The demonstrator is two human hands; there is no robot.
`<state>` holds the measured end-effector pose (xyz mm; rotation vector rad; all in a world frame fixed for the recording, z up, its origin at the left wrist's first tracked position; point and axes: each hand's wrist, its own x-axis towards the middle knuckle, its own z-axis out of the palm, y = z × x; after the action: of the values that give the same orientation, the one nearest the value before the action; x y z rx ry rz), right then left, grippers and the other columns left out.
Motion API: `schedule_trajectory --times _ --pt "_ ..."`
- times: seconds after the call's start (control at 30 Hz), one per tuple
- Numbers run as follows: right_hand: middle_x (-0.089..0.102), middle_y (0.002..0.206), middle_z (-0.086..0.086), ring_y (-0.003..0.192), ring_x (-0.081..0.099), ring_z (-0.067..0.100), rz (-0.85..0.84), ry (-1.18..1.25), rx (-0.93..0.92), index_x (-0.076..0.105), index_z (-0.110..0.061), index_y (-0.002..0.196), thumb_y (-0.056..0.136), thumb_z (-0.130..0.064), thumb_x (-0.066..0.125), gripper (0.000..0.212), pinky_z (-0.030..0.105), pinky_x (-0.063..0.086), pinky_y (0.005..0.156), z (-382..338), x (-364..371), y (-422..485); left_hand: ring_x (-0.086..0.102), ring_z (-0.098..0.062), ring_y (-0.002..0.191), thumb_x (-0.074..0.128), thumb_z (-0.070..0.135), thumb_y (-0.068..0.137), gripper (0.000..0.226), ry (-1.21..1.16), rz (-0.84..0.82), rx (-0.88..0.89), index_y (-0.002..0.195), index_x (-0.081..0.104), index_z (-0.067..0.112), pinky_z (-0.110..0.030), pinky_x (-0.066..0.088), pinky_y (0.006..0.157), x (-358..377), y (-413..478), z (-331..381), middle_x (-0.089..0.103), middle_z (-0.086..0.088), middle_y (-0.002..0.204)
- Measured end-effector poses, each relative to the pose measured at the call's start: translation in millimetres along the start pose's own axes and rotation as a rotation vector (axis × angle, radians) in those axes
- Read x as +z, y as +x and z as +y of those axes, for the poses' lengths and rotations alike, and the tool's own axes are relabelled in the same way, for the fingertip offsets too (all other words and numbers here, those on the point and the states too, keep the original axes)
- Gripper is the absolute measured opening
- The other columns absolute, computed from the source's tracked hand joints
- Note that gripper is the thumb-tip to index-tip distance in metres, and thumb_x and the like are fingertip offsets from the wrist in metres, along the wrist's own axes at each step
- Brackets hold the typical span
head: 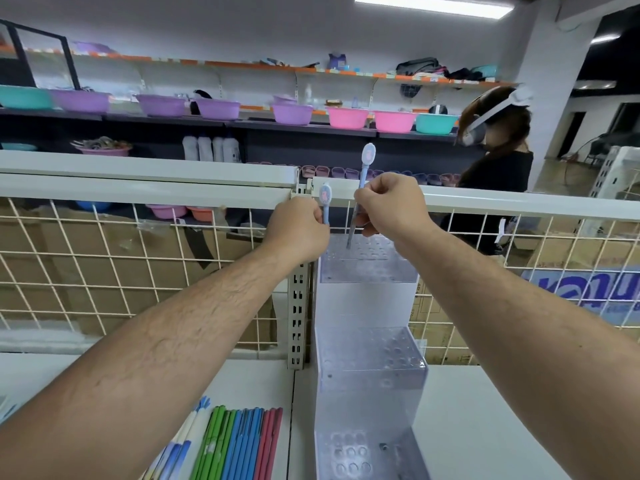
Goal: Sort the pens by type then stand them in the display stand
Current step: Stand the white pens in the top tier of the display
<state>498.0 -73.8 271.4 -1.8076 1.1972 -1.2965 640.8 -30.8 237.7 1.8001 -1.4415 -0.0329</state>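
Observation:
A clear stepped display stand with rows of holes rises on the white shelf. My right hand pinches a pale blue pen with an oval cartoon topper; the pen's tip reaches the top tier of the stand. Just left of that tier, my left hand grips a second pen of the same kind, held upright. Green, blue and red pens lie side by side on the shelf at the bottom, beside white and blue ones.
A white wire grid backs the shelf, with a slotted upright post just left of the stand. Cardboard boxes sit behind the grid. A person wearing a headset stands at the far right. Coloured basins line the far shelves.

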Motion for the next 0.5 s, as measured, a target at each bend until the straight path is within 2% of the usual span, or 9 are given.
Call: schedule_trajectory --times 0.17,0.33,0.5 --pt "0.072 0.071 0.009 0.052 0.069 0.013 -0.001 0.032 -0.009 0.064 -0.008 0.087 0.094 -0.012 0.061 0.008 0.022 0.053 0.046 0.4 7.4 1.3 0.063 -0.016 0.072 0.067 0.008 0.083 0.019 -0.015 -0.018 -0.023 0.067 0.064 0.018 -0.023 0.046 0.054 -3.6 -2.4 -0.9 0.067 0.000 0.074" --pt "0.070 0.068 0.001 0.054 0.070 0.010 0.014 -0.020 -0.066 0.062 -0.016 0.084 0.093 -0.014 0.062 0.009 0.020 0.052 0.044 -0.8 16.2 2.4 0.058 -0.009 0.071 0.073 0.020 0.085 0.023 -0.071 -0.018 -0.045 0.066 0.062 0.025 -0.021 0.036 0.053 -4.6 -5.2 -0.7 0.064 0.007 0.074" --pt "0.069 0.067 -0.003 0.055 0.070 0.008 0.021 -0.081 -0.098 0.062 -0.021 0.082 0.092 -0.016 0.064 0.011 0.026 0.058 0.049 0.1 18.2 5.1 0.057 -0.003 0.071 0.072 0.025 0.089 0.025 -0.087 -0.052 -0.033 0.065 0.065 0.025 -0.019 0.034 0.053 -7.6 -7.0 -0.2 0.064 0.010 0.073"
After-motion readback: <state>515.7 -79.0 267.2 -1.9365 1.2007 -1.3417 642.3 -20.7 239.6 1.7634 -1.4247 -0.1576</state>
